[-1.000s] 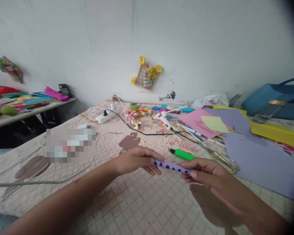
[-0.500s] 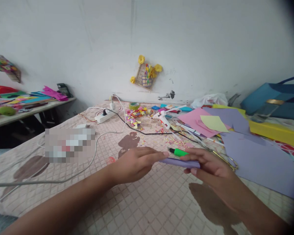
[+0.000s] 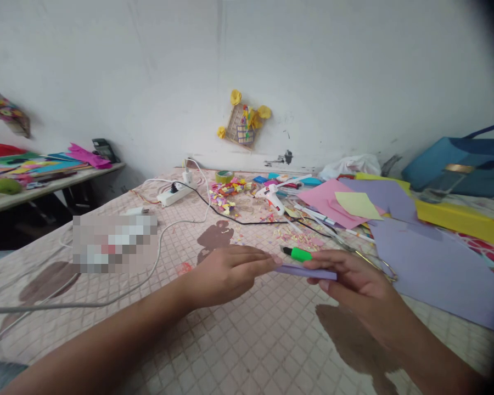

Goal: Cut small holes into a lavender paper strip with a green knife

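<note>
A narrow folded piece of purple paper (image 3: 307,271) spans the space between my two hands, above the patterned tablecloth. My left hand (image 3: 230,274) is closed on its left end, with fingers together and the thumb hidden. At the other end, my right hand (image 3: 354,277) pinches the paper between thumb and fingers. A green pen-like tool (image 3: 301,254) with a black front and a small pale tip shows just behind the paper. Its rear end goes out of sight behind my right fingers; whether they grip it is unclear.
Gold-handled scissors (image 3: 374,260) and purple sheets (image 3: 440,274) lie right. Further back are a white glue gun (image 3: 271,197), paper scraps (image 3: 228,195), green tape (image 3: 224,176) and a power strip (image 3: 175,195). A white cable (image 3: 161,241) crosses the left side.
The purple paper's near side looks flatter and narrower than before, turned slightly between my fingers. Both hands stay in nearly the same place; the whole view has shifted slightly.
</note>
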`<action>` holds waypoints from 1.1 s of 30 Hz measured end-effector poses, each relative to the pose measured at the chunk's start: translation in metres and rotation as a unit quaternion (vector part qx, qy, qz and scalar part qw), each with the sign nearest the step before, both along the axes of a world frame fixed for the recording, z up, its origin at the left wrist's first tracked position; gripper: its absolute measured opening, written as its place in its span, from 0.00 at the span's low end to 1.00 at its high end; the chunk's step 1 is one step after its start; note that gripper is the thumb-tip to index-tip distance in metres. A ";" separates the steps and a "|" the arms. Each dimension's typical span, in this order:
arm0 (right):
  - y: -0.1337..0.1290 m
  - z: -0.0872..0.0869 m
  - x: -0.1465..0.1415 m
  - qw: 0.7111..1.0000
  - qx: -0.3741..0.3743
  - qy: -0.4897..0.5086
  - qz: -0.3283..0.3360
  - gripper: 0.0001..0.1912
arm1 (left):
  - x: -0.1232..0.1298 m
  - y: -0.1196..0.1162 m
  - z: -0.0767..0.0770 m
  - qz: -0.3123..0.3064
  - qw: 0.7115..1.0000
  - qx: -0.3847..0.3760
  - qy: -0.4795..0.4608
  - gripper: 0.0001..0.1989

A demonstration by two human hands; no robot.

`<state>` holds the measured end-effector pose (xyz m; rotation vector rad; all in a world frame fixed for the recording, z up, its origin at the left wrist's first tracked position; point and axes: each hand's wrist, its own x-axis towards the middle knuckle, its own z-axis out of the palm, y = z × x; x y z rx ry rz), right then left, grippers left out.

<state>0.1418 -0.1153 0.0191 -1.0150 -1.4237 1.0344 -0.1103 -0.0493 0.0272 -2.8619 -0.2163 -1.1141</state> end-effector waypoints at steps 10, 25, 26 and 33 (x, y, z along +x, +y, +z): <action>-0.001 0.001 0.001 0.999 -0.016 0.023 0.028 0.15 | -0.001 -0.001 0.000 -0.007 1.000 -0.006 0.006 0.25; 0.001 0.000 -0.010 0.991 -0.023 0.128 -0.023 0.08 | 0.004 -0.008 -0.001 0.000 0.999 0.035 -0.011 0.17; 0.001 0.000 -0.011 0.990 -0.023 0.137 -0.027 0.07 | 0.004 -0.010 -0.001 0.001 0.999 0.048 -0.007 0.16; 0.002 -0.002 -0.015 0.985 -0.058 0.160 -0.025 0.06 | 0.006 -0.016 -0.003 0.004 0.998 0.061 -0.002 0.16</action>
